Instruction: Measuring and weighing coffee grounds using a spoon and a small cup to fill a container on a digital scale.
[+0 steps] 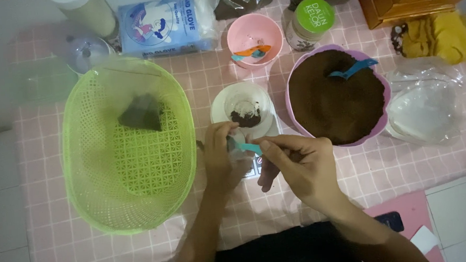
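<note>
Two hands meet just in front of the small clear cup (242, 110), which we take as our landmark in the head view. Our left hand (221, 155) sits just below the cup and pinches a small translucent pouch (239, 156) between thumb and fingers, closed on it. Our right hand (302, 167) lies below and to the right of the cup, its thumb and forefinger closed on the handle of a small teal spoon (247, 146), whose tip points into the mouth of the pouch. Whether the spoon carries powder we cannot tell.

Inside the cup lies a little heap of dark brown powder. Just to the right of the cup stands a purple bowl (293, 78) filled with the same dark powder, a blue scoop (353, 68) stuck in its top. Beyond the bowl, further right, lies a crumpled clear plastic bag (425, 104). Behind the cup sits a pink bowl (254, 36) with small spoons in it, and right of that a jar with a green lid (312, 16). Left of the cup spreads a large lime-green basket (88, 169), holding one dark filled pouch (142, 113). Behind the basket we see a blue-and-white glove box (163, 26). Everything rests on a pink checked tablecloth (402, 165).
</note>
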